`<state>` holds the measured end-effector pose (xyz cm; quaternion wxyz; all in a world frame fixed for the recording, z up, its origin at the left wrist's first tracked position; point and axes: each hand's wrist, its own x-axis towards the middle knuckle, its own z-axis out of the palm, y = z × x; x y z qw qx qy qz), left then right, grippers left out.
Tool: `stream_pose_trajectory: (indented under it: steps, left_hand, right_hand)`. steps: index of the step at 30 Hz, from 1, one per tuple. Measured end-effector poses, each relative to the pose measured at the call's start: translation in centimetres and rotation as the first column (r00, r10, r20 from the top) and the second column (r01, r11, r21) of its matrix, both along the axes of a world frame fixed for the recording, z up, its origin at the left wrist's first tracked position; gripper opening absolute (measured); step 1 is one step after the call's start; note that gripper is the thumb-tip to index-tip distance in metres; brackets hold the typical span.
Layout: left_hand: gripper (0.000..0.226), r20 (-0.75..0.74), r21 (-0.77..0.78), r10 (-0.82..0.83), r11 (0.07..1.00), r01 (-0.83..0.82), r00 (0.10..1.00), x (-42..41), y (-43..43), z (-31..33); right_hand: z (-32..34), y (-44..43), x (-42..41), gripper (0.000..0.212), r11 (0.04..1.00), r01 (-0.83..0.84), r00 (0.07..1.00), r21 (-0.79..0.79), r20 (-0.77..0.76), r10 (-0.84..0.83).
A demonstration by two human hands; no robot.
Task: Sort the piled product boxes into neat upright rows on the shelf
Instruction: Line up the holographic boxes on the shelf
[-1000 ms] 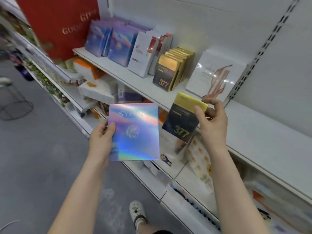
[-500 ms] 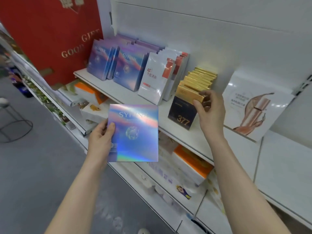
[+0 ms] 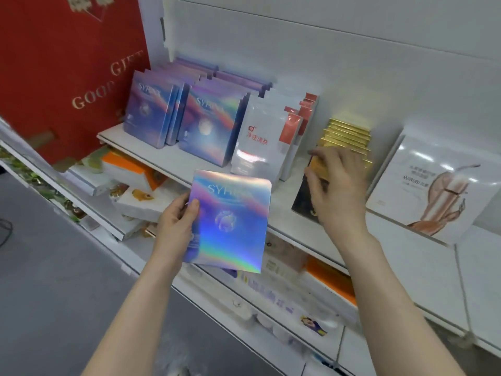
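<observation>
Now sorting.
Left hand (image 3: 176,226) is gripping a holographic box (image 3: 233,226); right hand (image 3: 336,191), blurred, fingers loosely spread, is hovering at the black-and-gold box (image 3: 302,202).

On the shelf (image 3: 173,161) I see, left to right: two box rows (image 3: 179,115), sachet row (image 3: 260,142), slim-box row (image 3: 347,134), display card (image 3: 433,185). Before its edge, held box (image 3: 230,221) in left hand (image 3: 173,229); right hand (image 3: 339,185) at slim-box row's front.

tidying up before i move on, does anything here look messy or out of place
Yes: on the lower shelf at left, white and orange boxes lie piled at odd angles instead of upright. One holographic box is off the shelf, held by the left hand.
</observation>
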<state>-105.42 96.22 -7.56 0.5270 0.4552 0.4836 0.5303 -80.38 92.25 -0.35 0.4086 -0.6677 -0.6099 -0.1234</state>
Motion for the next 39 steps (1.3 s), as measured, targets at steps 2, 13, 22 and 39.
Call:
stream_pose_trajectory:
  steps: [2, 13, 22, 39]
  left_hand:
    - [0.014, -0.008, 0.044, -0.059, 0.997, 0.060, 0.998, -1.2, 1.9, 0.3]
    - [0.037, -0.314, 0.342, 0.011, 0.934, 0.102, 0.949, -7.6, 14.0, 2.5]
    - [0.045, -0.754, 0.378, -0.014, 0.808, 0.451, 0.657, -7.3, 18.1, -1.0]
    - [0.056, -0.860, 0.263, -0.066, 0.791, 0.552, 0.506, -7.5, 19.6, -0.7]
  right_hand:
    - [0.5, 1.7, -3.0, 0.030, 0.981, -0.154, 0.988, -0.122, 0.001, 0.155]
    - [3.3, 13.7, -11.4, 0.032, 0.902, -0.314, 0.946, -0.296, -0.178, 0.271]
    - [2.4, 21.3, -12.8, 0.031, 0.965, -0.144, 0.989, -0.220, -0.007, 0.146]
    - [0.8, 21.1, -12.9, 0.054, 0.976, 0.166, 0.887, -0.140, 0.454, -0.086]
